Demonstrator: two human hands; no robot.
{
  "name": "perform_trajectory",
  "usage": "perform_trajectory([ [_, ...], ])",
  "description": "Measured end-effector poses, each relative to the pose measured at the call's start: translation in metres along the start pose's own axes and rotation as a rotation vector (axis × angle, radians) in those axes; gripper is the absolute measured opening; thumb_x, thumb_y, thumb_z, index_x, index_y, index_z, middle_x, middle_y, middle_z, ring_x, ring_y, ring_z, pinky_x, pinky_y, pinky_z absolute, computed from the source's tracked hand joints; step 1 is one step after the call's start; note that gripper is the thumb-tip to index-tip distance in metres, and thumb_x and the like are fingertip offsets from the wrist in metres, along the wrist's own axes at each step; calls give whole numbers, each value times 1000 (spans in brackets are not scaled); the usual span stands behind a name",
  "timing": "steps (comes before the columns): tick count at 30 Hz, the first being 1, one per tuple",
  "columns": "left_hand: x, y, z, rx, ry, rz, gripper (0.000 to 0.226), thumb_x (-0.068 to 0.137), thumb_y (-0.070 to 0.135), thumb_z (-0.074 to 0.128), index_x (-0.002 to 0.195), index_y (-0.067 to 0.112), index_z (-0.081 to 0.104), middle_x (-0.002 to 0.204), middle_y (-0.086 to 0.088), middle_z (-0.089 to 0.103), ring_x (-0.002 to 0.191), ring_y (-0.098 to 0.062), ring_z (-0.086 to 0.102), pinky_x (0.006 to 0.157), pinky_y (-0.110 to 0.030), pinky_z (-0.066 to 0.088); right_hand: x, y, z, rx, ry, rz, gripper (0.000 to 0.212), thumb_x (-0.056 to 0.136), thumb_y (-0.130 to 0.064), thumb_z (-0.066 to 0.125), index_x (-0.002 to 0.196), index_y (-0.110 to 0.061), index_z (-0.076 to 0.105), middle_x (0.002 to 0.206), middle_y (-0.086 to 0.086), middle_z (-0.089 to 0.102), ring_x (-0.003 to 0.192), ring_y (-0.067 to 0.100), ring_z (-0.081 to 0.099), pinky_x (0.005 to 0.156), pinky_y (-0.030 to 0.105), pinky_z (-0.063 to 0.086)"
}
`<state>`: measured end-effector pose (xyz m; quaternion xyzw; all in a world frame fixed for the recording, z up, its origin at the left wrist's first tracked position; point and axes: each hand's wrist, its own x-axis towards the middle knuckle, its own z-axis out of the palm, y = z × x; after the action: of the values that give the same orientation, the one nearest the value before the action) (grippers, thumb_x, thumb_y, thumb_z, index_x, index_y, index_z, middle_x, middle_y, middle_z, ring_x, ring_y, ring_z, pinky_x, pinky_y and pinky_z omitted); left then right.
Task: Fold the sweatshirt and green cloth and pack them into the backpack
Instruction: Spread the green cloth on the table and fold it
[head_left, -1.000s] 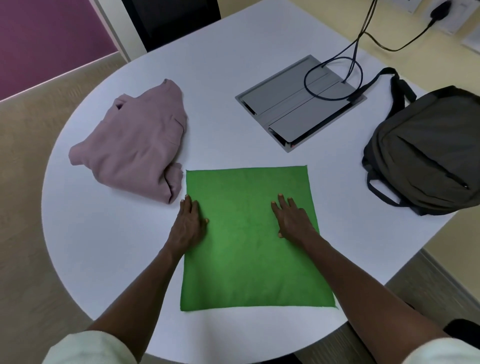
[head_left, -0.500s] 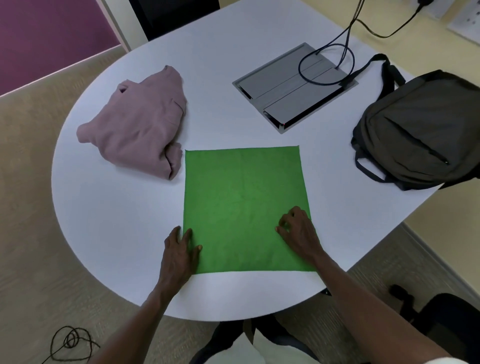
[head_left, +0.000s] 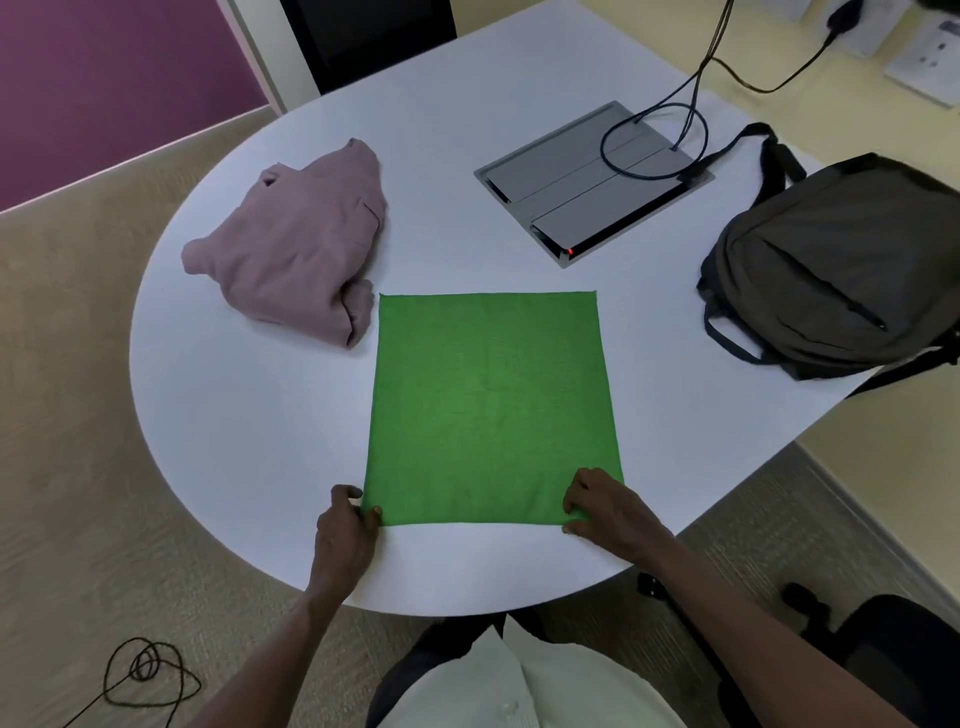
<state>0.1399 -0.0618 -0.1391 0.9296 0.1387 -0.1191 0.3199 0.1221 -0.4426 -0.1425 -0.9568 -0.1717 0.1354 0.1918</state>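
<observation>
Green cloth (head_left: 491, 410) flat, frame center on white table (head_left: 234, 415); L hand (head_left: 345, 527) pinches its lower-left corner; R hand (head_left: 605, 506) pinches lower-right corner; pink sweatshirt (head_left: 296, 249) bunched upper left, touching cloth; backpack (head_left: 841, 260) right edge, zipped.

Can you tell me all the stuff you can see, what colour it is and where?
Table: one, white, centre.
Cloth: one, green, flat, near edge of table.
Sweatshirt: one, pink, bunched, left of cloth.
Backpack: one, dark grey, table's right edge.
Socket panel: one, grey, set in table, black cables plugged in.
Cord: one, black, coiled on floor.
Chair: one, black, lower right.
Left hand: pinches cloth's near left corner.
Right hand: pinches near right corner.
</observation>
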Motion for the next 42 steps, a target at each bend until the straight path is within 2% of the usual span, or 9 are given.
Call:
perform_trajectory([
  [7,-1,1,-8,-70,2,96,31,94,-5,49,104,17,67,75,-4,66,66,-18,63,61,-30,42,-1,-3,-3,-162,134,-64,26,62,8,79,66,-9,60,59,0,52,49,13,42,50,23,29],
  [12,-1,6,-23,-79,20,211,33,83,-9,65,111,7,70,96,-3,66,82,-14,66,69,-27,56,0,0,-18,-97,222,6,35,67,17,68,90,-9,60,64,4,56,51,19,45,52,30,34],
  [17,2,24,-32,-83,118,305,16,83,8,77,98,10,73,85,3,64,72,-5,63,61,-22,53,-1,5,-31,-19,222,-8,23,97,-14,60,118,-7,56,94,12,68,71,24,65,66,33,56],
  [20,8,29,-38,-86,197,291,11,85,8,75,96,8,74,88,-2,64,75,-4,61,60,-13,49,-1,11,-46,44,157,-26,51,79,-38,80,115,-6,62,92,9,72,71,20,69,68,24,52],
  [23,14,25,-43,-92,199,298,15,81,4,78,94,7,73,95,-3,62,79,-13,63,62,-9,49,-1,23,-41,-55,236,-157,37,65,-16,91,94,-7,69,78,2,66,61,17,65,60,15,42],
  [26,13,31,-53,-140,164,327,17,85,4,75,101,8,73,103,0,67,84,-12,66,69,-13,50,3,38,-47,138,182,-35,25,75,-5,80,99,-9,71,90,2,67,78,20,66,67,30,55],
  [31,8,45,-69,-263,25,216,18,101,22,55,98,31,70,53,12,46,44,-6,33,47,-23,27,-2,46,-73,574,150,275,17,85,-10,76,95,-24,77,87,-14,72,80,-6,64,74,12,43],
  [38,13,66,-74,-512,26,177,21,103,24,50,107,24,71,72,14,61,54,1,43,59,-26,33,1,46,-90,960,187,422,19,94,-28,65,107,-19,75,96,-3,76,87,6,66,74,16,45],
  [42,19,66,-76,-536,-2,206,29,99,40,48,109,24,70,99,2,73,97,-18,66,89,-43,52,4,48,-83,1031,191,447,44,87,-57,63,98,-15,71,86,9,69,81,19,61,79,36,43],
])
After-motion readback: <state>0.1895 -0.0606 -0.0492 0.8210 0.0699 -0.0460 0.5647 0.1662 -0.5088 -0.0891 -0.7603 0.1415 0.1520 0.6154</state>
